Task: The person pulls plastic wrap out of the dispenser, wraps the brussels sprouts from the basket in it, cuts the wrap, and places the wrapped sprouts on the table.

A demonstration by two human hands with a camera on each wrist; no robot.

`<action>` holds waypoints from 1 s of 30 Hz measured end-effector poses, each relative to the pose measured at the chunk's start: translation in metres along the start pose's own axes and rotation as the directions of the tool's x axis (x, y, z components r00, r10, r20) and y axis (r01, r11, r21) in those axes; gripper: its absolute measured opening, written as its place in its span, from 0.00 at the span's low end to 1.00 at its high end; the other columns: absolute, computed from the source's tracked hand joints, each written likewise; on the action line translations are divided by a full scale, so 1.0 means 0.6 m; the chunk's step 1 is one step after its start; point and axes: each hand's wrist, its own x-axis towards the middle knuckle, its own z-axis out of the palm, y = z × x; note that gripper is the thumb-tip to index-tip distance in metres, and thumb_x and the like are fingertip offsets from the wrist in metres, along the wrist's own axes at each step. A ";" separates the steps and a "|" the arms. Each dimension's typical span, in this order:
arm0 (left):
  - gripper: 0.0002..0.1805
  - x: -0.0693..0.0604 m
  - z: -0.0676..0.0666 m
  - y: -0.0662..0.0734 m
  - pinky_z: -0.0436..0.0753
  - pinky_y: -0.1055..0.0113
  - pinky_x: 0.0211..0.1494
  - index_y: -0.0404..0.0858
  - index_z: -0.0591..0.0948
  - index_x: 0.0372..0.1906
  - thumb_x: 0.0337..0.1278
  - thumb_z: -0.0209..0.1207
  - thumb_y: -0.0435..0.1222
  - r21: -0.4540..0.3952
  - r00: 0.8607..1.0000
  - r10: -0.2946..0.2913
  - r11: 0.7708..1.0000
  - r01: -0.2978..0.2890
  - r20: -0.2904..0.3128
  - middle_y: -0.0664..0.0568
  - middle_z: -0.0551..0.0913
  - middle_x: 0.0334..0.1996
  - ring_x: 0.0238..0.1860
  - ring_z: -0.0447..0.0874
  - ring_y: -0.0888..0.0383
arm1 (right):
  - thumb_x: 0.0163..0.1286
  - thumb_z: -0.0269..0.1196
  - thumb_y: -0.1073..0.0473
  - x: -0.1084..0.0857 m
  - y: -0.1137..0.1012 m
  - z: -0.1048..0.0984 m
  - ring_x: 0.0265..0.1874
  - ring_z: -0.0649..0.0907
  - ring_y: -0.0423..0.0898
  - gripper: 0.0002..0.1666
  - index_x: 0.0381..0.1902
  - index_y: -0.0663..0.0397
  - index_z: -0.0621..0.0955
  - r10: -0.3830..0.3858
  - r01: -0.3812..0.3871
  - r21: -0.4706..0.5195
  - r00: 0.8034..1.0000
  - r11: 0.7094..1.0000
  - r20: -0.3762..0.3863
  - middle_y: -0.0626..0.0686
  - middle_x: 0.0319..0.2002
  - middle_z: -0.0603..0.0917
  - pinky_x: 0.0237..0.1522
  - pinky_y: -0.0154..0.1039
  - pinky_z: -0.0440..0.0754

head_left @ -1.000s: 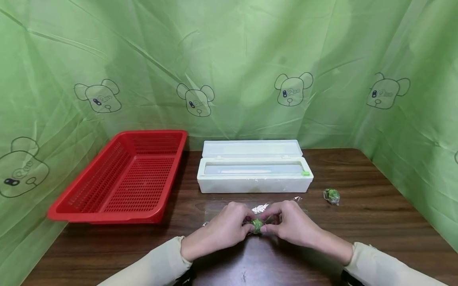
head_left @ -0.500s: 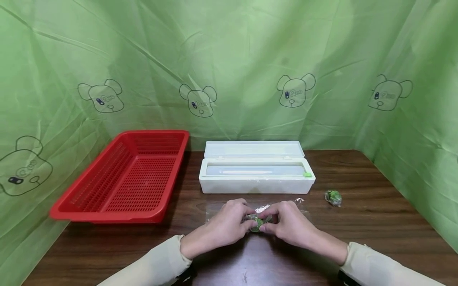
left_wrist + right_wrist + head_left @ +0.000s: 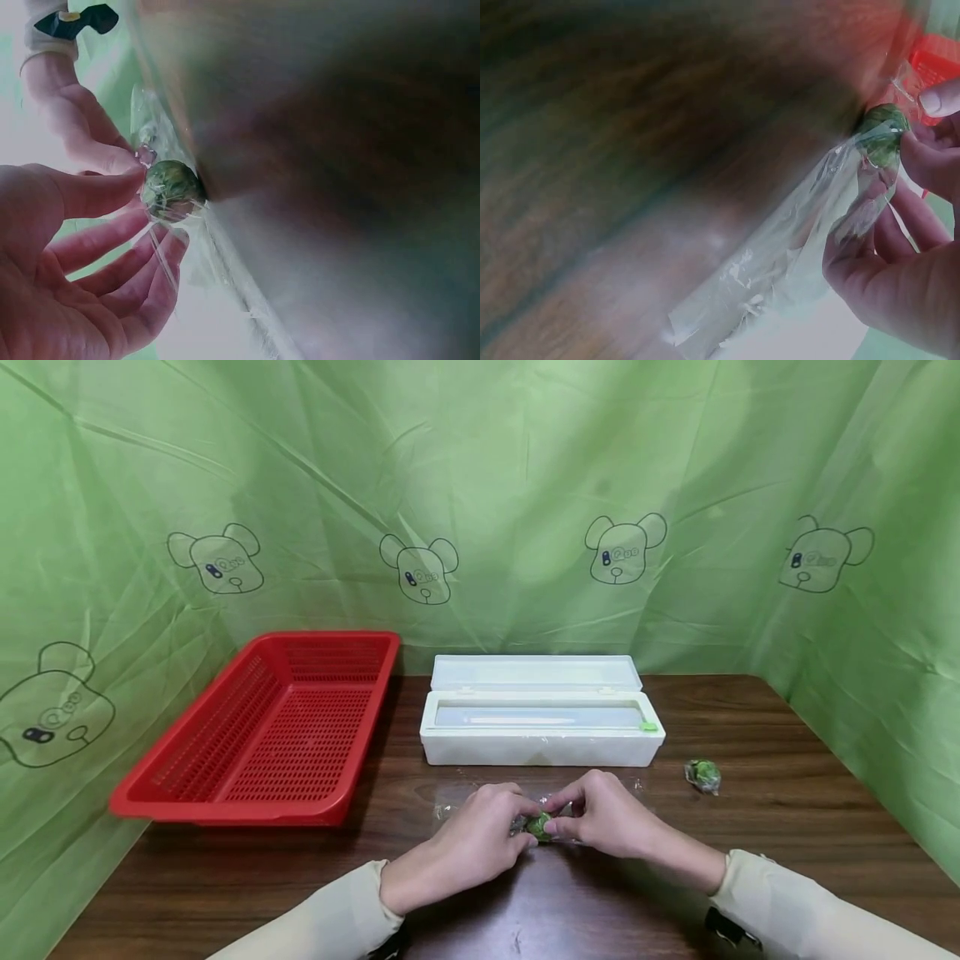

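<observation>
A small round green Brussels sprout [image 3: 537, 827] rests on the table between both hands, partly covered by clear plastic wrap [image 3: 161, 124]. My left hand [image 3: 483, 835] holds it from the left, its thumb against the sprout in the left wrist view. From the right, my right hand [image 3: 609, 814] pinches the sprout and the film on it with thumb and fingers. In the right wrist view, loose film [image 3: 757, 277] stretches away from the sprout under the right fingers. A second sprout [image 3: 703, 775], wrapped in film, lies to the right.
A white wrap dispenser box [image 3: 540, 750] with its lid raised stands behind the hands, a green slider [image 3: 648, 726] at its right end. The red plastic basket [image 3: 352, 760] is on the left. Green cloth [image 3: 510, 460] hangs around the dark wooden table [image 3: 795, 827].
The fingers have shifted slightly around the sprout, and the film near it lies differently. The right hand has moved a little. The whole head view has drifted slightly.
</observation>
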 end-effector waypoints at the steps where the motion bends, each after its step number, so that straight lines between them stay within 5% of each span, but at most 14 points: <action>1: 0.16 0.002 0.001 -0.001 0.82 0.70 0.48 0.41 0.92 0.51 0.56 0.76 0.32 0.000 1.000 0.002 1.000 -0.002 -0.001 0.59 0.86 0.39 0.42 0.83 0.65 | 0.64 0.77 0.61 0.000 0.001 -0.001 0.17 0.75 0.32 0.09 0.42 0.51 0.93 0.006 -0.006 0.003 1.000 1.000 0.005 0.41 0.29 0.89 0.20 0.32 0.75; 10: 0.12 0.019 0.008 -0.008 0.83 0.70 0.49 0.39 0.92 0.43 0.53 0.77 0.30 -0.021 1.000 -0.025 0.999 0.025 -0.007 0.58 0.86 0.37 0.42 0.84 0.65 | 0.65 0.78 0.56 0.004 0.006 -0.010 0.20 0.77 0.34 0.10 0.43 0.51 0.93 0.034 -0.034 -0.007 0.999 0.999 -0.008 0.42 0.34 0.91 0.22 0.33 0.76; 19: 0.10 0.028 0.007 -0.016 0.84 0.69 0.47 0.37 0.92 0.44 0.58 0.75 0.30 -0.047 0.998 -0.057 0.997 0.057 0.000 0.56 0.86 0.37 0.41 0.84 0.64 | 0.58 0.81 0.59 -0.003 0.001 -0.008 0.31 0.84 0.40 0.14 0.43 0.48 0.92 -0.063 0.058 -0.071 0.994 0.996 -0.084 0.39 0.37 0.90 0.33 0.36 0.81; 30: 0.07 0.034 0.006 -0.022 0.83 0.69 0.44 0.39 0.92 0.44 0.62 0.73 0.31 -0.050 0.998 -0.061 0.997 0.062 0.013 0.56 0.87 0.37 0.41 0.84 0.63 | 0.56 0.81 0.65 0.001 0.007 0.007 0.32 0.84 0.41 0.14 0.40 0.51 0.93 -0.135 0.115 -0.154 0.983 0.981 -0.127 0.41 0.37 0.91 0.34 0.36 0.82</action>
